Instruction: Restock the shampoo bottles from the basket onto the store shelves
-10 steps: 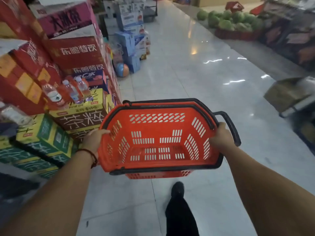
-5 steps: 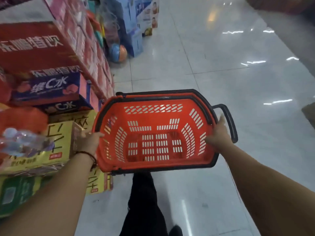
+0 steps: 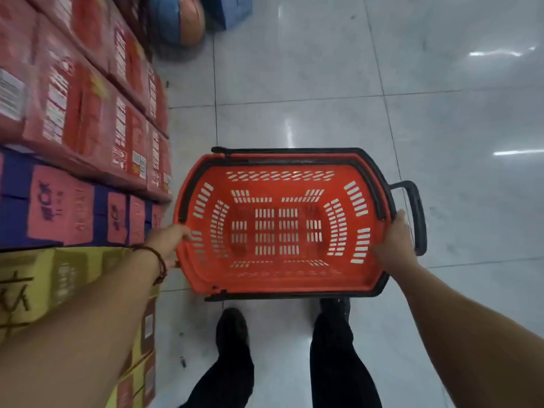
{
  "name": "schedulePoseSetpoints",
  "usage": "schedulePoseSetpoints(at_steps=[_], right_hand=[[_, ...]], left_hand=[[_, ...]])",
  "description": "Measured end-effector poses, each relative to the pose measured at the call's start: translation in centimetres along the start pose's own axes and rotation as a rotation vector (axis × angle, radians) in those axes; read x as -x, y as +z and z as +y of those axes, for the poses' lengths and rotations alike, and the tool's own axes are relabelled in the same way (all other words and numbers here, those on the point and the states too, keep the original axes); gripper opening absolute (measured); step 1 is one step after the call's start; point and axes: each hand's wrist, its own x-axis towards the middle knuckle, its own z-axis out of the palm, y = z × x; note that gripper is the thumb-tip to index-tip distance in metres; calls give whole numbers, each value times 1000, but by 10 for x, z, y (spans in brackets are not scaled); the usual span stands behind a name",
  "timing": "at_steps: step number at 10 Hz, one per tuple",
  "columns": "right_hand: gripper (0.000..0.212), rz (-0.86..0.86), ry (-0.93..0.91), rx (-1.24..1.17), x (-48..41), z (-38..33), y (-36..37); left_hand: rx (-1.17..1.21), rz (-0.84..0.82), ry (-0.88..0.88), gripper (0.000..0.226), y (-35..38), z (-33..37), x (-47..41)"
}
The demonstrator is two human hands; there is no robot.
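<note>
A red plastic basket with black handles hangs level in front of me above the tiled floor. Nothing lies inside it; no shampoo bottles are in view. My left hand grips the basket's left rim, a dark bead bracelet on the wrist. My right hand grips the right rim, just inside the black side handle. No store shelves for shampoo are visible.
Stacked drink cartons, red, blue-and-pink and yellow, line the left side close to my left arm. A blue-orange ball lies at the top. My legs and dark shoes stand below the basket on grey tiles.
The view has tilted down toward the floor and my feet. The basket sits lower and closer over my legs. Both hands keep the same grip on its rims.
</note>
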Motion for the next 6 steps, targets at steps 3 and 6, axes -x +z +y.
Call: schedulePoseSetpoints(at_steps=[3, 6], right_hand=[[73, -24, 10, 75, -100, 8, 50], [66, -154, -55, 403, -39, -78, 15]], left_hand=[[-277, 160, 18, 57, 63, -23, -102], [-189, -13, 16, 16, 19, 18, 9]])
